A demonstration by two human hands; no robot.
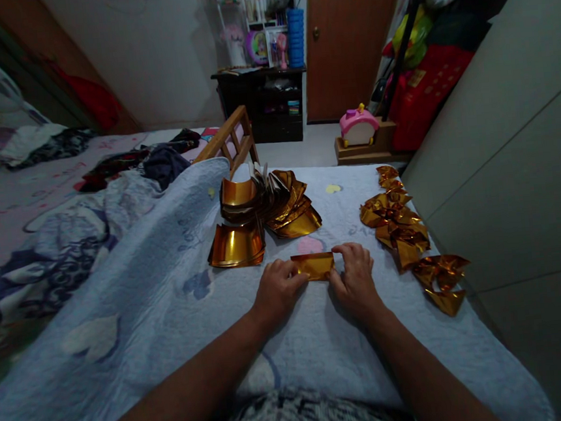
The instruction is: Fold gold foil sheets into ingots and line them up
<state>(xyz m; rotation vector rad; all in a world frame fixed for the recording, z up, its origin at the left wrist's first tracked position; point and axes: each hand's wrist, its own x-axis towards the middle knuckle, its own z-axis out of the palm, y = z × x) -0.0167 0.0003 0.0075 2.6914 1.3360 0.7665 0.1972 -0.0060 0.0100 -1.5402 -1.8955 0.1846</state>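
Head view: a folded gold foil strip (pixel 314 268) lies on the pale blue quilt (pixel 303 352), directly between the hands, its long axis running left to right. Neither hand is nearer: the left hand (pixel 278 290) grips its left end, the right hand (pixel 357 281) pinches its right end. Stacked gold foil sheets (pixel 238 245) sit beyond to the left, folded foil pieces (pixel 400 229) to the right.

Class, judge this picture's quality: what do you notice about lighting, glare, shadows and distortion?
Head view, lighting: dim overall; head view, glare: a bright highlight on the curved, shiny gold sheets; head view, shadows: soft-edged, on the pale blue patterned quilt beside the bare right hand; head view, distortion: the tall brown door slants, likely wide-angle stretch.
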